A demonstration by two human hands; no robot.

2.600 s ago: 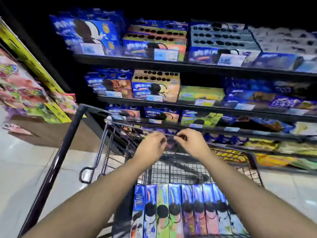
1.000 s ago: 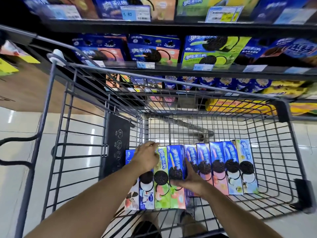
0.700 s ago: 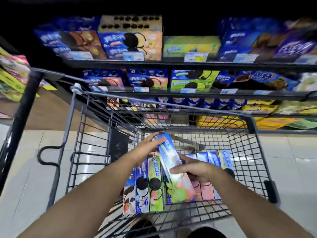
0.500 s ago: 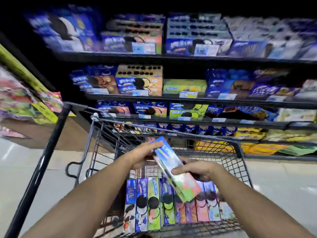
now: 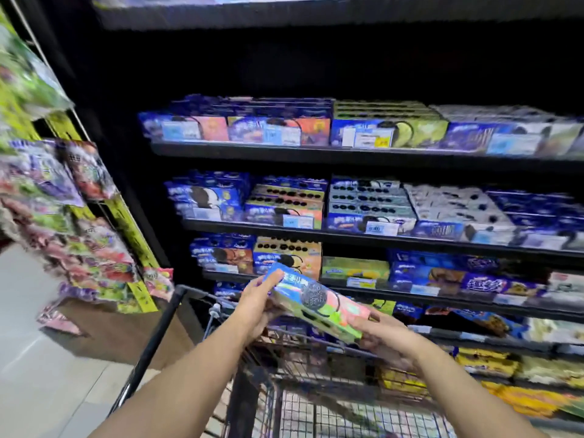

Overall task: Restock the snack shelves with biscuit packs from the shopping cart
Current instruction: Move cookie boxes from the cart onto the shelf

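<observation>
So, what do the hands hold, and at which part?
A biscuit pack, held at its two ends: the left hand grips the blue end, the right hand the pink end.

Both bare forearms in my view, coming up from bottom edge and converging toward centre. Left hand (image 5: pixel 257 300) higher, back of hand toward me, fingers curled over upper-left end of pack (image 5: pixel 316 300); thumb hidden. Right hand (image 5: pixel 387 341) lower, back of hand toward me, gripping lower-right end of pack, fingertips tucked under out of sight. Hands apart, one on each end. I can't see either palm. Wrists roughly straight.
</observation>
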